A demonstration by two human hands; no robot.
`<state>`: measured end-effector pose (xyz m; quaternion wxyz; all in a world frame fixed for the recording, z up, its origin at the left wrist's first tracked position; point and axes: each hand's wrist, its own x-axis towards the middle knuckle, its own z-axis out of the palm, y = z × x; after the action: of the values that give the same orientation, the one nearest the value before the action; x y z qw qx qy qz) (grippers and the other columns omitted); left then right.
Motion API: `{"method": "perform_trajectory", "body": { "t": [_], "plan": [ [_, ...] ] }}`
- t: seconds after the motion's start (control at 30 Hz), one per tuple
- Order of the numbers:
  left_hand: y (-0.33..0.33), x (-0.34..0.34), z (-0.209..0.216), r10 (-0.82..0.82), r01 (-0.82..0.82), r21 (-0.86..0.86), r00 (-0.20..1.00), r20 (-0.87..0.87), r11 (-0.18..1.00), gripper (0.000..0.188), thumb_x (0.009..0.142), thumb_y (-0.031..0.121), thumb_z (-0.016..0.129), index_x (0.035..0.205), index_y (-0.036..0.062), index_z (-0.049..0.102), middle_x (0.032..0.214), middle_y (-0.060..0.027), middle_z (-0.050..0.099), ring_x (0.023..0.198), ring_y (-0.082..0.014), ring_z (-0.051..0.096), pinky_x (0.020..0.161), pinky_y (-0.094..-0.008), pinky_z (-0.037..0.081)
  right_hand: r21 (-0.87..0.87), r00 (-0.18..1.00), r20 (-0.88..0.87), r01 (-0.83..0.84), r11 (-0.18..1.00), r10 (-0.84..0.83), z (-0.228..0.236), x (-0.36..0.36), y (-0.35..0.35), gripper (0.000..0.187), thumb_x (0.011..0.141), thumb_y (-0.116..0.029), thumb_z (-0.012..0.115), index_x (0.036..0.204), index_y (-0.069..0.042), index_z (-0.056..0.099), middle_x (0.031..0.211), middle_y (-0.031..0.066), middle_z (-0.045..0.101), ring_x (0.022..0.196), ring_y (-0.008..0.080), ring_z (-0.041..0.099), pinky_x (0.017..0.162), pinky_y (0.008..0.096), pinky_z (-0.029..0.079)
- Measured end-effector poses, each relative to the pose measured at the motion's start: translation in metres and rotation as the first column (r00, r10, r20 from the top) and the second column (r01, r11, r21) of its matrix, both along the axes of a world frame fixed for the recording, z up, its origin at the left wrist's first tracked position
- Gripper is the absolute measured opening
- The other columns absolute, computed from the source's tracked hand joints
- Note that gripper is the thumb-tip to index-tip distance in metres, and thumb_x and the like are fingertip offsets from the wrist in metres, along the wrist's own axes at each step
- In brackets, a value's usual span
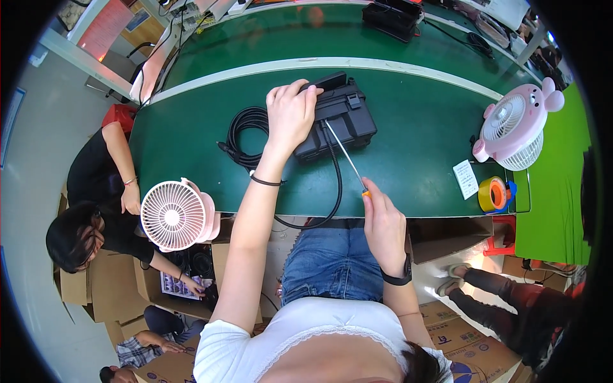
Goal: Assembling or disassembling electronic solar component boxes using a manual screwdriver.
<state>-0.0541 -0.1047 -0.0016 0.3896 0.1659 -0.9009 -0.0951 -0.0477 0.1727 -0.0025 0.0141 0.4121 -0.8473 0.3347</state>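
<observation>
A black boxy device (348, 121) with a raised flap lies on the green bench in front of me. My left hand (290, 116) is closed over the flap at the device's upper left. In my right hand (383, 223) is a screwdriver (345, 152) with an orange handle and a long thin shaft. Its tip meets the near side of the device, beside the point where a black corrugated cable (338, 182) comes out. That cable drops over the bench's front edge. A coil of black cable (246, 131) rests left of the device.
A pink fan (171, 217) stands at the front left edge, and a pink animal-shaped fan (511, 121) at the right. Yellow tape (491, 193) lies near a white paper (465, 179). A co-worker (96, 172) reaches into a cardboard box (115, 290) at the left. Another black device (391, 19) sits far back.
</observation>
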Motion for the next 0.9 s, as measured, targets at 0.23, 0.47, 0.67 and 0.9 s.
{"method": "perform_trajectory", "body": {
  "t": [0.23, 0.47, 0.67, 0.9],
  "plan": [
    [-0.001, 0.005, 0.000, 0.007, -0.007, 0.006, 0.999, -0.034, 1.000, 0.031, 0.099, 0.023, 0.049, 0.096, 0.0126, 0.077, 0.110, -0.0109, 0.069, 0.103, -0.0295, 0.062, 0.100, -0.0434, 0.037, -0.006, 0.999, -0.051, -0.010, 1.000, 0.009, 0.003, 0.003, -0.002, 0.027, 0.098, -0.012, 0.055, 0.125, -0.005, 0.058, 0.093, 0.0173, 0.069, 0.073, 0.0319, 0.068, 0.062, 0.0388, 0.056],
    [0.005, 0.011, 0.000, 0.014, -0.016, -0.021, 0.998, -0.068, 1.000, 0.029, 0.098, 0.022, 0.050, 0.098, 0.0125, 0.077, 0.113, -0.0108, 0.068, 0.104, -0.0283, 0.061, 0.101, -0.0432, 0.035, -0.156, 0.869, 0.482, -0.044, 0.987, 0.114, -0.010, -0.005, 0.003, 0.032, 0.099, -0.008, 0.052, 0.130, -0.004, 0.058, 0.088, 0.0119, 0.069, 0.062, 0.0193, 0.063, 0.056, 0.0306, 0.050],
    [0.015, 0.008, 0.005, 0.069, -0.074, -0.056, 0.993, -0.091, 0.996, 0.028, 0.096, 0.021, 0.051, 0.096, 0.0124, 0.078, 0.111, -0.0077, 0.068, 0.103, -0.0246, 0.061, 0.101, -0.0428, 0.035, -0.205, 0.726, 0.670, -0.018, 0.979, 0.154, -0.010, -0.007, 0.007, 0.033, 0.102, -0.009, 0.048, 0.134, -0.004, 0.056, 0.084, 0.0050, 0.066, 0.056, 0.0078, 0.053, 0.053, 0.0242, 0.046],
    [0.012, 0.008, 0.002, 0.087, -0.089, -0.027, 0.994, -0.071, 0.996, 0.028, 0.096, 0.020, 0.051, 0.094, 0.0117, 0.078, 0.108, -0.0072, 0.068, 0.102, -0.0246, 0.061, 0.100, -0.0427, 0.036, -0.198, 0.719, 0.674, -0.042, 0.979, 0.167, 0.001, 0.001, 0.016, 0.034, 0.101, -0.007, 0.048, 0.134, -0.003, 0.056, 0.083, 0.0057, 0.065, 0.057, 0.0073, 0.054, 0.054, 0.0234, 0.046]
  ]
}}
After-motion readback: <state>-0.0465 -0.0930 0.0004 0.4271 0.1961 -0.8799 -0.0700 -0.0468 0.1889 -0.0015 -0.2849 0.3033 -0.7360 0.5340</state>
